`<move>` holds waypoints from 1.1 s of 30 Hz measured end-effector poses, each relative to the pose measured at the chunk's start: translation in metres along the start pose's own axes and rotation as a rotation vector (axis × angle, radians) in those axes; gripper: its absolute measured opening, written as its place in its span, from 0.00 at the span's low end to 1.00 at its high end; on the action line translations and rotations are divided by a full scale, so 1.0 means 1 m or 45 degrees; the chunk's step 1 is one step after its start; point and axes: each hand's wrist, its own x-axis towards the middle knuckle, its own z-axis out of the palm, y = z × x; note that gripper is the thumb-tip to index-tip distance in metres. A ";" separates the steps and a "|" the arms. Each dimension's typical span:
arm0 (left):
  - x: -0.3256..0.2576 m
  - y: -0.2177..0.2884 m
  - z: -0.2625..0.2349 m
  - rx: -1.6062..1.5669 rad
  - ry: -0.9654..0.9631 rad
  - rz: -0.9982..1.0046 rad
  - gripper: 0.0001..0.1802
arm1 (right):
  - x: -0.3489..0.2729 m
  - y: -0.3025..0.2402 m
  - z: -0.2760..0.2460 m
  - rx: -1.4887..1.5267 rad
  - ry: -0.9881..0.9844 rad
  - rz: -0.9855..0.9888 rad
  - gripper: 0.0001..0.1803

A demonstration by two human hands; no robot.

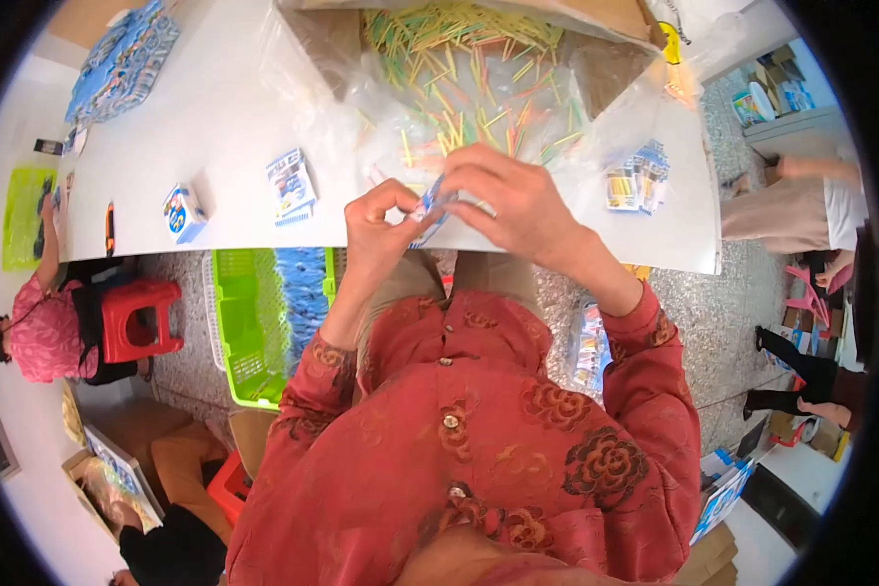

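Over the near edge of the white table, both my hands are closed on a small blue-and-white printed packet. My left hand pinches its left side between thumb and fingers. From the right, the fingers of my right hand grip its upper side and partly hide it. Just beyond my hands, loose thin sticks in yellow, green and pink spill over clear plastic from a tipped cardboard box. A small stack of printed cards lies left of my hands, with fanned cards to the right.
Further left are a blue-and-white card stack, a box cutter and a heap of blue packets. A green crate with blue packets stands below the table edge. People sit nearby, one on a red stool.
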 end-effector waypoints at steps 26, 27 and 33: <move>-0.014 -0.011 0.016 0.068 0.109 0.038 0.04 | -0.005 -0.008 0.025 -0.275 -0.107 0.020 0.07; -0.014 -0.012 0.015 0.064 0.116 0.039 0.04 | -0.003 -0.008 0.028 -0.265 -0.077 0.022 0.05; -0.006 -0.032 0.014 0.027 0.227 0.157 0.05 | 0.010 -0.009 0.033 -0.272 -0.092 -0.085 0.05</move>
